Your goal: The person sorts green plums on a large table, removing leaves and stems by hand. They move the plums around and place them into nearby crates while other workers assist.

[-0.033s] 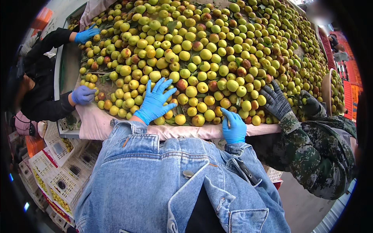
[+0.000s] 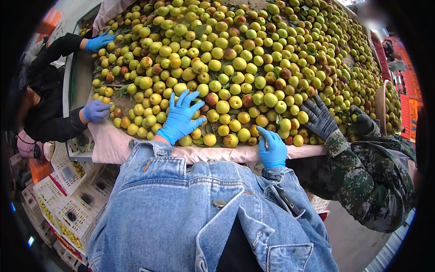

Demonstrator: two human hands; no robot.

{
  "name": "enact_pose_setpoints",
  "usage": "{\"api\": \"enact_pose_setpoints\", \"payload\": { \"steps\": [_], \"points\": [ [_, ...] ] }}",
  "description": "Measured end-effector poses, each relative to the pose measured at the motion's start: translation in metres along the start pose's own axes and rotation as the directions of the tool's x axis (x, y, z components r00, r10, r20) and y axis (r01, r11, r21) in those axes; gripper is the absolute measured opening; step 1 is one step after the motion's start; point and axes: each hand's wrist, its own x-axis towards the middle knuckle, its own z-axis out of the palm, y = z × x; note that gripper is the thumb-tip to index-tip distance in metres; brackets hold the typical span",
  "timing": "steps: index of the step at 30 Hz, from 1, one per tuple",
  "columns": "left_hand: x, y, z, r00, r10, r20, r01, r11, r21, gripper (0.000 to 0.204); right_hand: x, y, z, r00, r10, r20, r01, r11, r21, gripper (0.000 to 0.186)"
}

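Note:
A thick layer of small yellow-green fruits (image 2: 239,63), many with reddish-brown patches and looking like jujubes, covers the sorting table before me. My left hand (image 2: 181,120), in a blue glove, lies over the near fruits with its fingers spread and no fruit gripped. Beside the table's near edge is my right hand (image 2: 273,148), also blue-gloved. Its thumb and forefinger are apart, with nothing visible between them; its other fingers are partly hidden. Several fruits lie between my two hands. A pink cloth (image 2: 217,154) lines the near edge beneath my wrists.
At the left, a co-worker's blue-gloved hand (image 2: 100,41) and purple-gloved hand (image 2: 96,111) touch fruits. A grey-gloved hand (image 2: 321,118) of a camouflage-sleeved person works close on my right. White crates (image 2: 86,195) holding fruit stand low at the left; orange crates (image 2: 410,109) are far right.

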Motion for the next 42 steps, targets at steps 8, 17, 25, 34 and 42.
{"api": "enact_pose_setpoints", "payload": {
  "steps": [8, 17, 25, 34, 42],
  "points": [
    [0.034, 0.013, -0.007, 0.993, -0.065, 0.103, 0.041, 0.975, 0.218, 0.029, 0.0, -0.004, -0.004, 0.997, 0.057, 0.056, -0.056, 0.998, -0.016, 0.03],
    [0.023, -0.041, -0.008, 0.841, -0.173, -0.513, 0.146, 0.985, -0.094, 0.045, -0.001, 0.004, 0.003, 1.0, -0.01, -0.018, 0.01, 1.0, 0.019, 0.028],
    [0.04, -0.01, 0.014, 0.999, 0.047, -0.006, -0.045, 0.989, 0.138, 0.049, -0.002, 0.005, -0.002, 1.0, -0.006, 0.019, 0.006, 1.0, 0.024, 0.029],
    [0.046, -0.092, -0.014, 0.934, -0.357, 0.013, 0.316, 0.841, 0.439, 0.05, -0.001, 0.011, -0.007, 0.997, -0.059, 0.053, 0.055, 0.996, 0.074, 0.035],
    [0.044, 0.073, 0.021, 0.915, 0.361, 0.181, -0.389, 0.909, 0.152, 0.064, 0.021, 0.05, -0.027, 0.985, 0.131, -0.116, -0.151, 0.971, -0.184, 0.074]
  ]
}}
